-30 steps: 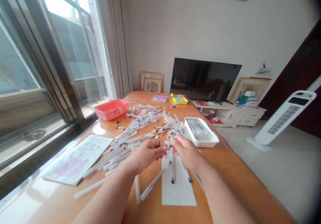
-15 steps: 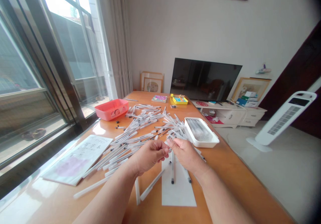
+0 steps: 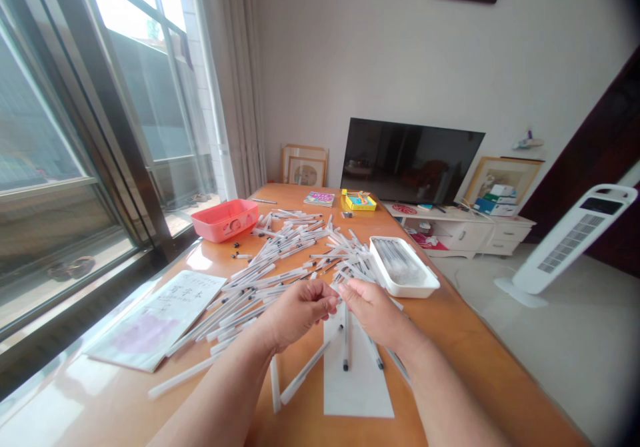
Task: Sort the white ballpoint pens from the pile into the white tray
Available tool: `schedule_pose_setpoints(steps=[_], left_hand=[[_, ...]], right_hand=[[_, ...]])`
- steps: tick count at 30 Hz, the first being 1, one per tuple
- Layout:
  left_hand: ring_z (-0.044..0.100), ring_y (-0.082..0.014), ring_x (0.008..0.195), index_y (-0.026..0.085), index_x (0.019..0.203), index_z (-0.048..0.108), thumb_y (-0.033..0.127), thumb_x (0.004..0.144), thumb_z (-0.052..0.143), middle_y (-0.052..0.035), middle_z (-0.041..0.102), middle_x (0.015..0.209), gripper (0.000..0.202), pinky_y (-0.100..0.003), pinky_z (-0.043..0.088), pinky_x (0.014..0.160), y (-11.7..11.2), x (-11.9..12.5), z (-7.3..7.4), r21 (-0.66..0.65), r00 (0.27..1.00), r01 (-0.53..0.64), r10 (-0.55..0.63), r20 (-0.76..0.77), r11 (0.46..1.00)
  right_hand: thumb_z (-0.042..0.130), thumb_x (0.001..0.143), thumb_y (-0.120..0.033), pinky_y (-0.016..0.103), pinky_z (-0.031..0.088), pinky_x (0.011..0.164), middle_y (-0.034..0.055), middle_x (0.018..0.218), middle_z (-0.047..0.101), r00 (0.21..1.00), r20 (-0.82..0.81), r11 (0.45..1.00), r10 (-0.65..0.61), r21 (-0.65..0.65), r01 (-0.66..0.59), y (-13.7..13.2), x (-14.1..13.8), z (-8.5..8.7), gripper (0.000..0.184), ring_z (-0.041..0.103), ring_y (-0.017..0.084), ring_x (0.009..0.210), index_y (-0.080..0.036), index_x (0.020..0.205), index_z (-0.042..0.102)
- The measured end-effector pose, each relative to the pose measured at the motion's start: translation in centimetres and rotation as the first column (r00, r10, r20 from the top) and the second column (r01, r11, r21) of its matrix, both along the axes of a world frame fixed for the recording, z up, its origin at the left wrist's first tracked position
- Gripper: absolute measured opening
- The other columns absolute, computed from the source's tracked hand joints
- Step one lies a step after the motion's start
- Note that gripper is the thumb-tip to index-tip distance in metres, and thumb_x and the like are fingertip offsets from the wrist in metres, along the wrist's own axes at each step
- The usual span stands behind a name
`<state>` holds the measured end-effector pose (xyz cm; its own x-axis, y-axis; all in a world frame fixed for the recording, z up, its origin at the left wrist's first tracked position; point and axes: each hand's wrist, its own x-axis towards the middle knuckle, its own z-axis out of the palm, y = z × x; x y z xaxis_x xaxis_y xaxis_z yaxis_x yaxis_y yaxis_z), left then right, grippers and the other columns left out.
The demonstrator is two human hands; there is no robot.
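My left hand [image 3: 299, 308] and my right hand [image 3: 371, 308] meet above a white sheet of paper [image 3: 356, 375] on the orange wooden table [image 3: 465, 340]. Both are pinched closed, fingertips almost touching, around a small part I cannot make out. Three assembled pens [image 3: 345, 340] lie on the sheet under my hands. A broad heap of white pen barrels [image 3: 273, 267] spreads across the table behind and to the left of my hands. A white tray [image 3: 404, 268] with clear pen parts sits just right of the heap.
A pink plastic tub [image 3: 225, 219] stands at the far left of the table by the window. A printed booklet [image 3: 157, 317] lies at the near left. A yellow box [image 3: 359, 201] and a small book [image 3: 319, 198] are at the far end. A white tower fan [image 3: 575, 237] stands on the floor right.
My hands stay pinched together at the same spot, shifting only slightly. The view has tilted down a little.
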<state>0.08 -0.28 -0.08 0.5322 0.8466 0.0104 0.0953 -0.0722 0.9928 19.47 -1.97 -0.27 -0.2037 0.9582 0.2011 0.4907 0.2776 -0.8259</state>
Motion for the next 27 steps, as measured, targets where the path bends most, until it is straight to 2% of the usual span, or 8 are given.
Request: schedule_pose_setpoints(steps=[5, 10, 14, 17, 23, 25, 27], left_hand=[[0.051, -0.0129, 0.072, 0.015, 0.089, 0.066, 0.047, 0.085, 0.069, -0.0011, 0.060, 0.077, 0.033, -0.026, 0.039, 0.068, 0.1, 0.4, 0.0, 0.141, 0.998, -0.064, 0.065, -0.006, 0.988], [0.059, -0.0157, 0.074, 0.015, 0.088, 0.068, 0.058, 0.093, 0.051, -0.0057, 0.069, 0.084, 0.046, -0.028, 0.043, 0.071, -0.1, -0.3, 0.4, 0.036, 0.986, -0.021, 0.026, -0.162, 0.999], [0.058, -0.0152, 0.068, 0.015, 0.089, 0.068, 0.057, 0.094, 0.048, -0.0065, 0.071, 0.081, 0.047, -0.029, 0.044, 0.070, -0.2, -0.6, 0.2, -0.006, 0.980, 0.042, -0.042, -0.193, 0.999], [0.055, -0.0143, 0.067, 0.016, 0.085, 0.065, 0.052, 0.092, 0.055, -0.0045, 0.068, 0.077, 0.038, -0.027, 0.042, 0.066, -0.2, -0.2, 0.1, 0.048, 0.983, 0.034, -0.025, -0.182, 0.998], [0.043, -0.0115, 0.064, 0.018, 0.079, 0.059, 0.045, 0.085, 0.066, 0.0021, 0.055, 0.068, 0.028, -0.024, 0.034, 0.058, 0.0, 0.8, -0.4, 0.308, 0.972, -0.097, 0.156, -0.176, 0.947], [0.045, -0.0118, 0.064, 0.018, 0.081, 0.060, 0.046, 0.085, 0.065, 0.0017, 0.057, 0.070, 0.028, -0.024, 0.035, 0.058, 0.0, 0.9, -0.4, 0.305, 0.972, -0.090, 0.151, -0.182, 0.948], [0.050, -0.0126, 0.065, 0.017, 0.083, 0.062, 0.050, 0.088, 0.061, -0.0005, 0.062, 0.074, 0.033, -0.025, 0.038, 0.061, -0.1, 0.7, -0.1, 0.241, 0.975, -0.068, 0.116, -0.188, 0.968]], right_hand=[[0.042, 0.098, -0.050, 0.026, 0.028, 0.056, -0.0050, 0.064, 0.033, 0.997, -0.065, 0.999, -0.041, -0.019, 0.040, 0.4, -0.4, -0.6, 0.041, 0.034, 0.013, 0.062, -0.022, 0.068, 0.039], [0.044, 0.097, -0.049, 0.026, 0.027, 0.056, -0.0052, 0.063, 0.033, 0.994, -0.050, 0.994, -0.097, 0.041, 0.099, 0.5, -0.1, -0.5, 0.040, 0.034, 0.013, 0.063, -0.022, 0.068, 0.037], [0.045, 0.095, -0.048, 0.027, 0.026, 0.055, -0.0056, 0.062, 0.031, 0.988, -0.066, 0.989, -0.140, 0.036, 0.142, 0.6, 0.2, -0.5, 0.040, 0.032, 0.013, 0.061, -0.023, 0.067, 0.036], [0.046, 0.094, -0.046, 0.027, 0.026, 0.055, -0.0058, 0.062, 0.031, 0.983, -0.094, 0.987, -0.160, 0.013, 0.161, 0.8, 0.0, -0.5, 0.038, 0.033, 0.013, 0.060, -0.023, 0.066, 0.036], [0.046, 0.093, -0.046, 0.028, 0.025, 0.055, -0.0058, 0.059, 0.031, 0.959, -0.118, 0.966, -0.259, -0.013, 0.259, 1.2, -0.4, -1.2, 0.038, 0.034, 0.013, 0.060, -0.023, 0.064, 0.038], [0.046, 0.093, -0.046, 0.027, 0.025, 0.055, -0.0057, 0.059, 0.032, 0.956, -0.126, 0.964, -0.264, -0.016, 0.265, 1.3, -0.3, -1.2, 0.039, 0.034, 0.013, 0.060, -0.023, 0.064, 0.038], [0.047, 0.094, -0.047, 0.027, 0.027, 0.056, -0.0057, 0.060, 0.033, 0.956, -0.136, 0.965, -0.261, -0.008, 0.262, 1.2, -0.2, -1.1, 0.039, 0.035, 0.013, 0.061, -0.022, 0.064, 0.039]])
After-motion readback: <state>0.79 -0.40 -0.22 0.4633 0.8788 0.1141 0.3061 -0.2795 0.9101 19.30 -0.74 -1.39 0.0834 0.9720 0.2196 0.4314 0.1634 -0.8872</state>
